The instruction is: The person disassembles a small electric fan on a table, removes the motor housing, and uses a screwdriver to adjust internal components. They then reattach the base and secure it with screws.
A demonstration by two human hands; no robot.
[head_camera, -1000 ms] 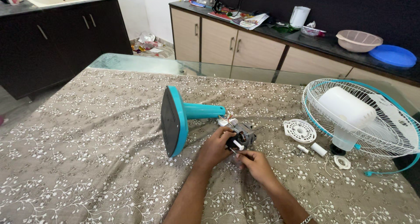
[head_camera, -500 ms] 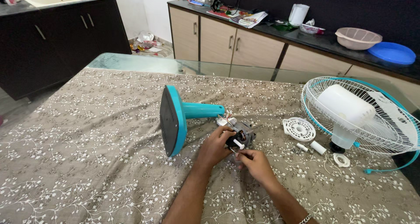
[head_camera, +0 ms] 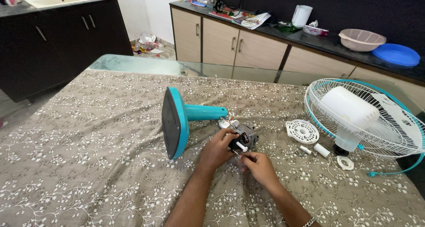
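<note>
While the left hand [head_camera: 217, 151] is grasping the motor [head_camera: 242, 137], the right hand [head_camera: 259, 167] is pinching its shaft [head_camera: 241, 146] beside the stand [head_camera: 177, 120].

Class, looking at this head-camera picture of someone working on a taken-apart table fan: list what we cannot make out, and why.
- Front of the fan motor: hidden by the left hand.
- Whatever the right hand pinches: too small to tell.
- Fan guard: cut off by the right edge.
- Small white parts: too small to identify.
- Underside of the teal base: in shadow.
</note>
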